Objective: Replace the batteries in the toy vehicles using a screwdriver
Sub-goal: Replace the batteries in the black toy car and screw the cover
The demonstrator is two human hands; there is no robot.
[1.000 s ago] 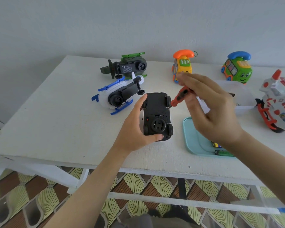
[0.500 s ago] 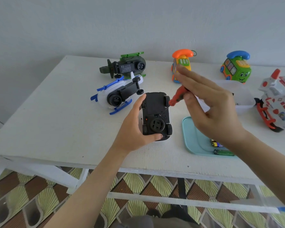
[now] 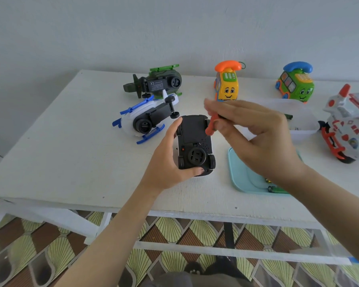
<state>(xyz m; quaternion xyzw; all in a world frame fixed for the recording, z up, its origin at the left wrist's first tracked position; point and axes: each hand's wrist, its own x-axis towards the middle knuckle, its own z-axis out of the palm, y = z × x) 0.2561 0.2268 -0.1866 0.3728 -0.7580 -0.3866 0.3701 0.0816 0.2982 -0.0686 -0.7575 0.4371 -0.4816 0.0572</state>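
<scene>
Car point(image 3: 195, 131) lies belly-up at the centre of the frame, on or just over the table point(image 3: 60, 152); I cannot tell which. The left hand point(image 3: 166, 162) grips it from the left, with the thumb along its upper left edge and a fingertip hooked round its lower end. The right hand point(image 3: 257, 137), right of centre, pinches the red screwdriver point(image 3: 210, 126) between thumb and fingers, and the other fingers are loosely spread. The thin shaft slants down and left to the underside, near the lower edge of the battery cover point(image 3: 193, 129). Whether the tip sits in a screw is too small to tell.

The step in hand looks like undoing the cover screw. To do it well, bring the shaft nearer upright over the screw so the tip does not slip out, and press along it while turning. The left hand should brace the car flat against the table. A screw this small will likely roll. The teal tray point(image 3: 240, 179) at lower right, with batteries point(image 3: 276, 189) in it, is the near place to drop it.

Above and left of the car lie a white helicopter point(image 3: 131, 123) and a green helicopter point(image 3: 160, 83), both with their undersides showing. A yellow phone car point(image 3: 227, 83) and a green phone car point(image 3: 295, 83) stand along the back edge. A clear tub point(image 3: 303, 125) and a red-white plane point(image 3: 348, 125) sit at the right edge.
</scene>
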